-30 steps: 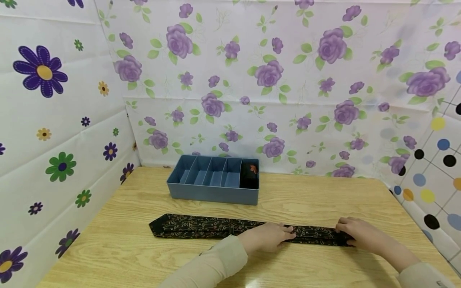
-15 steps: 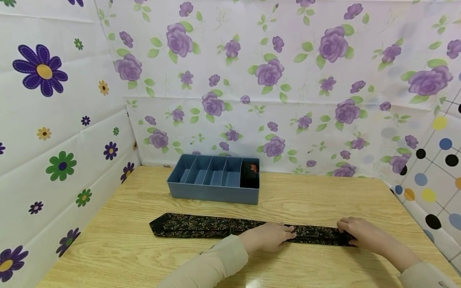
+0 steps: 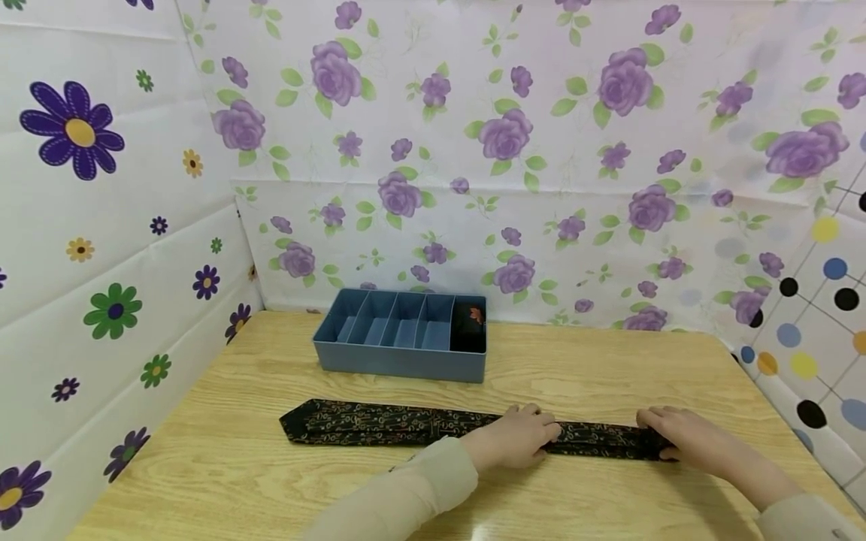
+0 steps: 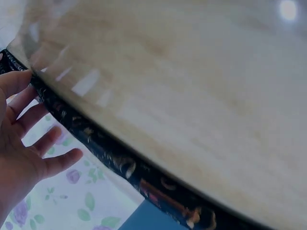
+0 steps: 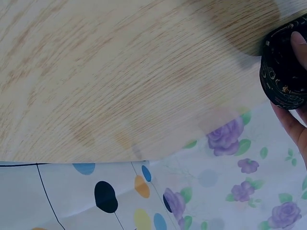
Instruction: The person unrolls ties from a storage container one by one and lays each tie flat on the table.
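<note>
A black necktie with a small gold and orange pattern lies lengthwise across the table, its pointed wide end at the left. My left hand arches over its middle. Thumb and fingertips touch the tie's opposite edges, while the other fingers spread loosely in the left wrist view. At the far end, my right hand grips a rolled portion of the necktie between thumb and fingers. The right wrist view shows that roll as a rounded bundle, with most of the hand cut off by the frame.
Behind the tie stands a blue divided box. A folded black item with an orange-red leaf mark sits in its rightmost compartment. The wooden table meets flower-printed cloth walls at the back and left, and a dotted one at the right.
The left hand has risen from lying flatter on the tie, and its fingers have shifted toward the tie's edges. My right hand has moved very slightly right, still holding the rolled end.
</note>
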A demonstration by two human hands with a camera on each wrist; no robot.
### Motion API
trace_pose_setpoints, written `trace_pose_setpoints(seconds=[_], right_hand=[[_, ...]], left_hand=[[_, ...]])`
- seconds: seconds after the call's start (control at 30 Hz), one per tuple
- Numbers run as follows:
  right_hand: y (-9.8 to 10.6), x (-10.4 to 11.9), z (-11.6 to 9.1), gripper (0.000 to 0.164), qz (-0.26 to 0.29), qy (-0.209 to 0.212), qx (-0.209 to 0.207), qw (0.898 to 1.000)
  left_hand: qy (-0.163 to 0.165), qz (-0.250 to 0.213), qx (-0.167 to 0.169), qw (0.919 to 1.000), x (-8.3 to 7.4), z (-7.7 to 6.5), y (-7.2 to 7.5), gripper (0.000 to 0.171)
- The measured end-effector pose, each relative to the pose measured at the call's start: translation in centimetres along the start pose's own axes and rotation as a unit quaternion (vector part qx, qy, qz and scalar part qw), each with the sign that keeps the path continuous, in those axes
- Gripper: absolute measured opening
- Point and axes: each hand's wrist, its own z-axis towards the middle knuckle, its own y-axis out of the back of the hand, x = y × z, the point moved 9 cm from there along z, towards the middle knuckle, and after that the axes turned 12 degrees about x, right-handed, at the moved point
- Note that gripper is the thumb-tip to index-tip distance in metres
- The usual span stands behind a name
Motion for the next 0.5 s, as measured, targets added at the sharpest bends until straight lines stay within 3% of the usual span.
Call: trace_pose_setpoints(seconds=[0.27,0.5], right_hand=[[0.0,-0.5,-0.1,0.039,-0.008,-0.014,0.014,1.0],[-0.1,-0.7,0.1,0.036,-0.007,-0.024,0.022,0.999]], left_hand=[[0.016,0.035,0.004,0.9993,-0.4,0.6,1.0,0.037],[0.018,0.067,-0.036,0.9969,-1.4,1.7,2.3,0.039]])
